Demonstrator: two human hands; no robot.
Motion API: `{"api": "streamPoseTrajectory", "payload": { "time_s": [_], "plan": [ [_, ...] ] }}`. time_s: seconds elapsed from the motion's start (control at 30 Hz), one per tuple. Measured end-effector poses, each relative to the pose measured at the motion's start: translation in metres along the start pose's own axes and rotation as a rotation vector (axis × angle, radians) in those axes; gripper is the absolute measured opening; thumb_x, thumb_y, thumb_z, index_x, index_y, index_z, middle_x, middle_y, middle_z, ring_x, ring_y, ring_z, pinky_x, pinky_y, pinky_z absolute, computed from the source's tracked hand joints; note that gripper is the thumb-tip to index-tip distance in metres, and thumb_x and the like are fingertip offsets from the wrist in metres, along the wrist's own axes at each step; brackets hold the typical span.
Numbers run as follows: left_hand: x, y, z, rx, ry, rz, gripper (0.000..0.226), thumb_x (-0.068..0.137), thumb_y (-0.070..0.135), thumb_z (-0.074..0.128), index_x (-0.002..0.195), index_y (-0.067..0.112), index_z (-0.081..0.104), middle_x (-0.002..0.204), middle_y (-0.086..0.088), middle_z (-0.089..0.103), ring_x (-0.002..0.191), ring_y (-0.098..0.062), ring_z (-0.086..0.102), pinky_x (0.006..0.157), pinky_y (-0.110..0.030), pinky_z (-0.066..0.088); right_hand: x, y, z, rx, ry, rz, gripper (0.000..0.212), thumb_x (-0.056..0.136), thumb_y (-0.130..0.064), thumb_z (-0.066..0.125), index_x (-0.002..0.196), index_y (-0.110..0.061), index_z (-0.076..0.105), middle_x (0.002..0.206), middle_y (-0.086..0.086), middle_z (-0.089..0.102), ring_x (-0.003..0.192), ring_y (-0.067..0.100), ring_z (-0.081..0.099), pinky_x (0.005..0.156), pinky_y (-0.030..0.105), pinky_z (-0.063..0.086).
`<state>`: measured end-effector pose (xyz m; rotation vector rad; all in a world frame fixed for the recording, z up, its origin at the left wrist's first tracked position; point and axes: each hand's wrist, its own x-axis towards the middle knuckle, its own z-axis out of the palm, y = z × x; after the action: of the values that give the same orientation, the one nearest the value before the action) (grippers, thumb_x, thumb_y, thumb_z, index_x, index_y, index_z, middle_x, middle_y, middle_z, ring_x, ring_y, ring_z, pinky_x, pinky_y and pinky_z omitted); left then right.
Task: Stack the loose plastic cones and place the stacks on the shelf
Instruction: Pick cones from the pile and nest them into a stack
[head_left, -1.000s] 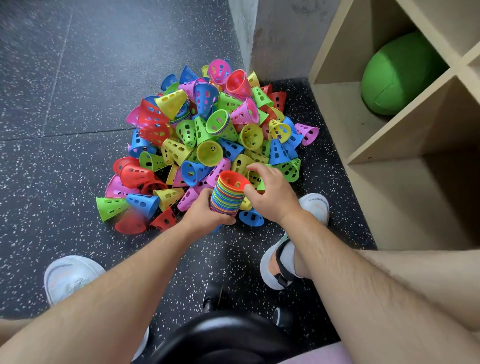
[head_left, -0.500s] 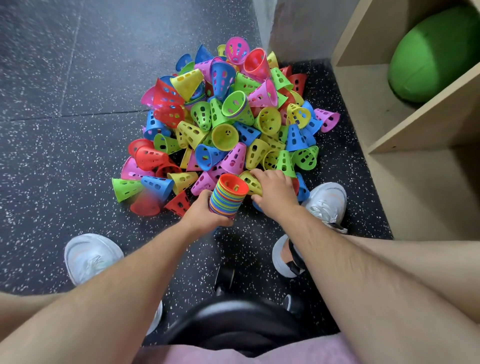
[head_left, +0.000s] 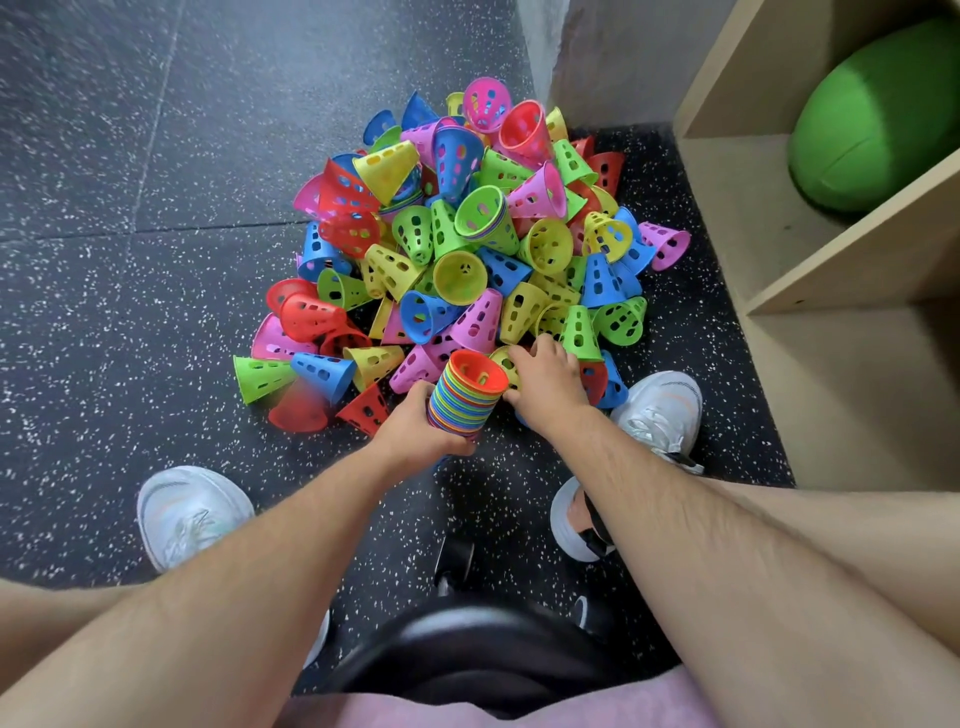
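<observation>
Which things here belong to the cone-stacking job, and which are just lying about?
Job: stack of cones, held by left hand; yellow cone, gripped by right hand; pile of loose cones; shelf.
Lying about: green ball; black stool.

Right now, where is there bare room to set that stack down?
Bare floor lies left of the cone pile. The shelf's lower compartment shows nothing inside; the upper one has room left of the green ball. Around the right hand, cones crowd tightly.
</observation>
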<state>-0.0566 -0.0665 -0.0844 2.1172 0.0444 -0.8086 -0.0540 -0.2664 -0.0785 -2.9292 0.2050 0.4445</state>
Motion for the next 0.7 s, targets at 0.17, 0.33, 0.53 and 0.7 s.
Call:
{"api": "streamPoseTrajectory", "payload": {
  "time_s": [0.17,0.33,0.53,0.7],
  "plan": [
    [0.0,-0.001,-0.002,-0.013,-0.001,-0.021,0.075,0.059,0.022,0.096,0.117,0.024,0.049,0.1,0.001,0.069,0.09,-0.015,0.07,0.08,-0.033,0.058,-0.006,0.005,-0.009,0.069,0.005,0.01,0.05,0.091,-0.036,0.067,0.134,-0.019,0.047,0.13,0.01,0.042,0.12,0.029,0.046,0.108,0.042,0.033],
    [-0.002,-0.002,-0.002,-0.005,-0.001,-0.03,0.079,0.05,0.031,0.095,0.114,0.026,0.049,0.1,0.001,0.07,0.091,-0.017,0.07,0.087,-0.04,0.059,-0.016,0.003,-0.012,0.118,-0.017,0.012,0.052,0.092,-0.034,0.067,0.135,-0.017,0.043,0.13,0.012,0.044,0.119,0.032,0.048,0.102,0.043,0.042],
    [-0.003,-0.002,-0.004,-0.012,-0.003,-0.036,0.08,0.047,0.033,0.093,0.114,0.026,0.05,0.1,0.001,0.069,0.091,-0.017,0.07,0.089,-0.044,0.059,-0.023,0.008,-0.025,0.364,0.013,0.09,0.059,0.092,-0.041,0.063,0.142,-0.015,0.045,0.125,0.012,0.056,0.119,0.032,0.05,0.094,0.042,0.047],
    [-0.004,-0.003,-0.005,-0.011,-0.005,-0.047,0.079,0.048,0.032,0.094,0.114,0.028,0.049,0.1,0.0,0.069,0.091,-0.018,0.07,0.089,-0.044,0.059,-0.024,0.012,-0.047,0.701,0.03,0.161,0.078,0.092,-0.044,0.063,0.158,-0.036,0.021,0.133,0.006,0.052,0.114,0.023,0.055,0.093,0.039,0.049]
  ]
}}
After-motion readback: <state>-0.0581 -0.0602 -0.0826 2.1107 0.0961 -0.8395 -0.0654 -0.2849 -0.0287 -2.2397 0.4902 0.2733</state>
